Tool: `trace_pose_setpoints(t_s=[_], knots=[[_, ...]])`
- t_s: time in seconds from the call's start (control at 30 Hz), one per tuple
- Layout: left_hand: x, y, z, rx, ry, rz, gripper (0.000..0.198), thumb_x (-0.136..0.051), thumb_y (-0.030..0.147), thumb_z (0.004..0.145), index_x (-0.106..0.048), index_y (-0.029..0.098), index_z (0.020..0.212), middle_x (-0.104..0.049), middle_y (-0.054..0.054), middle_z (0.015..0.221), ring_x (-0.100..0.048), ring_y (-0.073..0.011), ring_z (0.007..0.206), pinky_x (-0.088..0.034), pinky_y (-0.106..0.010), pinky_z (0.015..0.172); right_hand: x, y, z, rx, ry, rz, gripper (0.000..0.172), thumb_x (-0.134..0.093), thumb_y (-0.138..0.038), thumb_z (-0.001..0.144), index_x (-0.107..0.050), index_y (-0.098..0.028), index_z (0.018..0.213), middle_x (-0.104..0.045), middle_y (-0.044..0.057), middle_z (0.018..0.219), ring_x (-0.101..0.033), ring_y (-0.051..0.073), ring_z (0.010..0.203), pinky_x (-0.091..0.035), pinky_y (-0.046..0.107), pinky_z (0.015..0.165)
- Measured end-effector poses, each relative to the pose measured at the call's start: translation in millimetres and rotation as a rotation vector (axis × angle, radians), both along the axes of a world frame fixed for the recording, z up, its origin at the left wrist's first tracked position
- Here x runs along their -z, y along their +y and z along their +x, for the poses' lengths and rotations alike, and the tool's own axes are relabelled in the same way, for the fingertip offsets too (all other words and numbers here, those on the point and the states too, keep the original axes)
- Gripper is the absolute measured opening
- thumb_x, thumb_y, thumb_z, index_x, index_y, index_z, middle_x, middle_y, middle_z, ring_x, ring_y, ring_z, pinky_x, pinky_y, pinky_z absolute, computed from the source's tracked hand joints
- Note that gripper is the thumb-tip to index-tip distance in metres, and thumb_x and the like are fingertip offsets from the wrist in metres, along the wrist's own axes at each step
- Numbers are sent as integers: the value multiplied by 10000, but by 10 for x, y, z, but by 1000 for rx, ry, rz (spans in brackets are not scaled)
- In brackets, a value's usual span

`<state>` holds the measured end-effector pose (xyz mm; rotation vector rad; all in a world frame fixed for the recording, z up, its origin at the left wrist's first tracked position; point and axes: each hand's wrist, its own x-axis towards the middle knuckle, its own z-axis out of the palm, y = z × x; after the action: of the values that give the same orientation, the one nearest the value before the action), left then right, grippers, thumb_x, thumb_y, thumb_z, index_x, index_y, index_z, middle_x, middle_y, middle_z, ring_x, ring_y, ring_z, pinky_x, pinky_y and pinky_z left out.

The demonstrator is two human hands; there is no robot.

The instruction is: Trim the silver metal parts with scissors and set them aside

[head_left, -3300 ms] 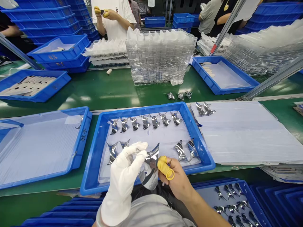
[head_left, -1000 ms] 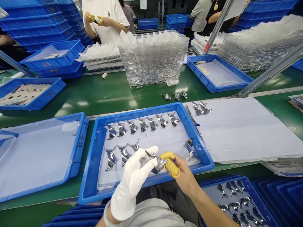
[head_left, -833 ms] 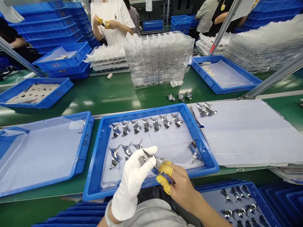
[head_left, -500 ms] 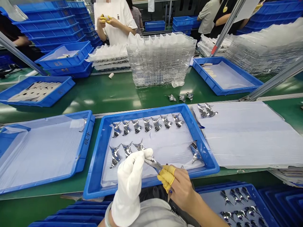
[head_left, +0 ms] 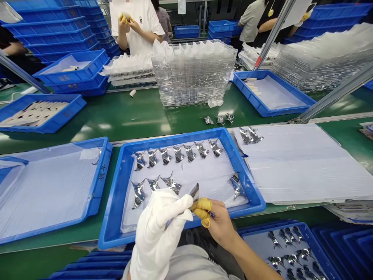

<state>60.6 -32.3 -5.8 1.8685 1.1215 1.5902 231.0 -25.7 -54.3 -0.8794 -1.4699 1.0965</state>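
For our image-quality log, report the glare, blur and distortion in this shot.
Head view: pale glare streaks cross the green conveyor belt; the chrome part at the white-gloved left hand flares bright; wide-angle distortion splays the stacked blue trays toward the frame edge; no strong blur shows.

A mirror-bright curved metal piece (head_left: 194, 193), pointed tip upward, pinched between white-gloved left hand (head_left: 157, 231) and finger-cotted right hand (head_left: 218, 225)

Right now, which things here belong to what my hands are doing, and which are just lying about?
In the work:
left hand in a white glove
right hand with yellow finger cots
curved chrome piece at its fingertips
blue tray of similar pieces beneath

Lying about:
stacked clear plastic trays
three loose chrome pieces on the bench
white sheet
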Motion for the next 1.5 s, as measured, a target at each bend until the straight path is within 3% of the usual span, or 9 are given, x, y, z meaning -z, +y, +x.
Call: trace_pose_setpoints(t_s=[0.1, 0.23, 0.37, 0.5, 0.73, 0.97, 1.13, 1.5], knots=[[6, -1, 24, -107, -89, -134, 254, -727, 171, 906, -785, 302, 1116, -799, -16, 979, -708, -226, 953, -557, -396, 902, -76, -9, -4, -47, 63, -93, 317, -657, -343, 984, -694, -193, 708, -583, -15, 611, -471, 127, 554, -408, 244, 539], [21, 33, 83, -288, -337, -465, 106, -772, 275, 885, -800, 266, 987, -812, -16, 1030, -741, -222, 991, -582, -346, 914, -187, -33, 6, -128, 119, -247, 404, -705, -469, 941, -657, -189, 654, -478, -40, 569, -355, 110, 522, -334, 251, 506], [13, 111, 129, -310, -553, -666, 257, -862, 417, 778, -800, 217, 925, -832, -48, 991, -774, -229, 948, -616, -325, 878, -245, -51, 22, -152, 200, -357, 410, -726, -518, 912, -661, -186, 681, -417, -56, 556, -297, 99, 512, -276, 250, 491], [-15, 163, 128, -292, -617, -776, 349, -882, 475, 735, -801, 196, 928, -832, -65, 1006, -772, -237, 981, -606, -328, 906, -270, -76, 15, -169, 260, -459, 406, -750, -526, 894, -669, -179, 700, -385, -66, 552, -284, 85, 496, -238, 243, 475], [-44, 171, 95, -255, -568, -820, 371, -867, 447, 764, -792, 182, 1013, -816, -86, 1065, -760, -236, 968, -588, -346, 905, -254, -109, -23, -138, 392, -640, 412, -817, -545, 833, -669, -169, 753, -401, -76, 577, -205, 55, 486, -165, 220, 431], [-124, 185, 126, -274, -460, -644, 241, -884, 367, 725, -769, 195, 849, -814, -53, 898, -751, -208, 808, -613, -313, 762, -252, -28, -84, -213, 545, -809, 427, -897, -509, 753, -654, -157, 739, -389, -111, 499, -189, 21, 423, -127, 203, 407], [-145, 198, 123, -289, -392, -613, 227, -869, 364, 748, -775, 201, 875, -808, -50, 925, -738, -210, 838, -602, -314, 774, -265, -6, -115, -198, 579, -804, 439, -901, -524, 742, -662, -156, 731, -384, -117, 468, -199, 18, 403, -122, 202, 398], [-35, 244, 49, -196, -516, -806, 341, -855, 429, 786, -763, 186, 1006, -782, -43, 985, -709, -179, 858, -550, -277, 778, -347, -41, -134, -164, 571, -710, 416, -899, -520, 748, -662, -179, 746, -403, -77, 553, -249, 56, 486, -164, 194, 432]])
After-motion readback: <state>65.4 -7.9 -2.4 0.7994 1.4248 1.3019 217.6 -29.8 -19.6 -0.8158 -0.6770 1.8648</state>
